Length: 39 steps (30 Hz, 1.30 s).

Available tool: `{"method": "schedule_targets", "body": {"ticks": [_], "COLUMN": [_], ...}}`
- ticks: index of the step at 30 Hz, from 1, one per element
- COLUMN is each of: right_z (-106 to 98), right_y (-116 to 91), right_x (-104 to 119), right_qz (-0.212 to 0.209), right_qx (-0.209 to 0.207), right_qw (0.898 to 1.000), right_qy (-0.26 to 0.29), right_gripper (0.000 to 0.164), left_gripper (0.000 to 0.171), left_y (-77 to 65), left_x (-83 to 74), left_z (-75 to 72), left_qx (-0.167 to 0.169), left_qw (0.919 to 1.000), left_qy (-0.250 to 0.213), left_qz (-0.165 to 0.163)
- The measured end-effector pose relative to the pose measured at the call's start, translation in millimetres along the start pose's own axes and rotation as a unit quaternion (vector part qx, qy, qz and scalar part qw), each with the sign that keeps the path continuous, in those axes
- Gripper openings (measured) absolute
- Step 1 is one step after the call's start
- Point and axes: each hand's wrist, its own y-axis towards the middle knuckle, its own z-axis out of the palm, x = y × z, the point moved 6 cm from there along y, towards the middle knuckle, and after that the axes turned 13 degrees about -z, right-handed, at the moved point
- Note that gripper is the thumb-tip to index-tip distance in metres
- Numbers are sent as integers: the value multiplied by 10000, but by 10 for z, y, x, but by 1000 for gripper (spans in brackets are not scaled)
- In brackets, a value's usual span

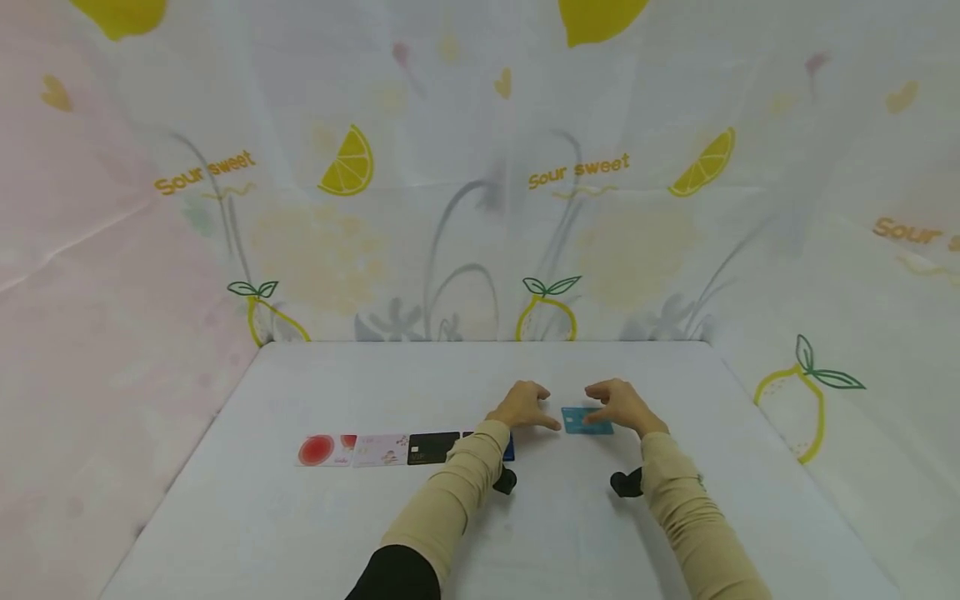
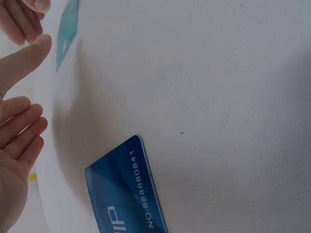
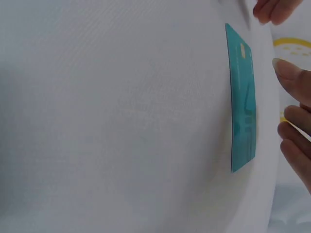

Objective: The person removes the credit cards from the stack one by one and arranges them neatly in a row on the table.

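Observation:
A teal card [image 1: 574, 422] with a small chip [image 3: 242, 50] lies flat on the white table. Over its right part in the head view is my right hand [image 1: 621, 406], thumb and fingers spread apart with nothing between them. In the right wrist view the thumb [image 3: 290, 77] stands clear of the card's edge. Just left of the card, my left hand [image 1: 525, 407] holds nothing, its fingers loosely extended. A blue VIP card [image 2: 121, 184] with a printed number lies below the left hand, mostly hidden by the sleeve in the head view.
To the left runs a row of cards: a white one with a red circle [image 1: 316, 450], a pale pink one [image 1: 381, 450] and a black VIP one [image 1: 432, 448]. The left forearm covers the row's right end. A lemon-printed curtain [image 1: 420, 250] hangs behind the table [image 1: 300, 517].

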Motion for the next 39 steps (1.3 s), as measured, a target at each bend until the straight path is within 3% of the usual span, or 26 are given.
{"method": "schedule_targets", "body": {"ticks": [8, 16, 24, 31, 39], "right_z": [28, 58, 81, 86, 93], "right_y": [-65, -103, -113, -110, -123], "right_x": [-79, -166, -186, -160, -146], "right_qz": [58, 472, 393, 353, 415], "right_qx": [204, 380, 486, 603, 488], "right_qw": [9998, 9976, 9960, 9949, 9958], "right_qy": [-61, -320, -631, -731, -649], "right_gripper": [67, 70, 61, 47, 43], "left_gripper": [64, 69, 72, 62, 53], "left_y": [34, 57, 34, 25, 15], "left_x": [-47, -118, -196, -249, -241], "left_z": [104, 179, 242, 279, 311], "left_qx": [114, 246, 305, 33, 69], "left_qw": [9998, 9980, 9942, 9812, 9820], "left_qy": [162, 573, 1028, 1873, 1854], "left_qz": [52, 68, 128, 464, 358]}}
